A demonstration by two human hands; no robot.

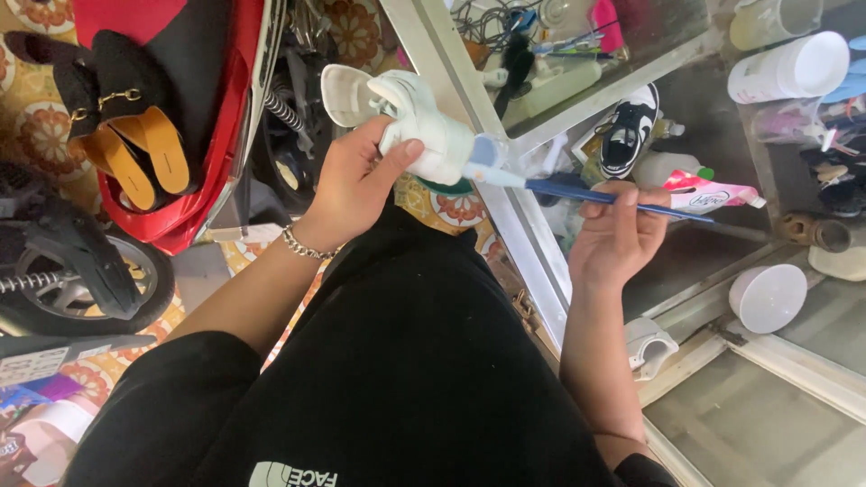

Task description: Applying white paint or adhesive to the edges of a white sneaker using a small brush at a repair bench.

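Black-clothed lap nearest. Left hand (356,180) clamped on pale shoe (410,117), sole toward upper left. Right hand (618,230) pinches blue brush (586,192), handle running right, bristle end touching shoe heel. Both hands raised beside glass cabinet (532,243).

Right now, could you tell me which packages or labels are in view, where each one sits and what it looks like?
Soft tube: just beyond the right hand, lying flat; pink, white and green.
White cup: top right, on its side; printed label, pink marks.
Bottle: beside the black and white sneaker; pale, green cap.
Sticker: lower left, on the scooter; white rectangle.
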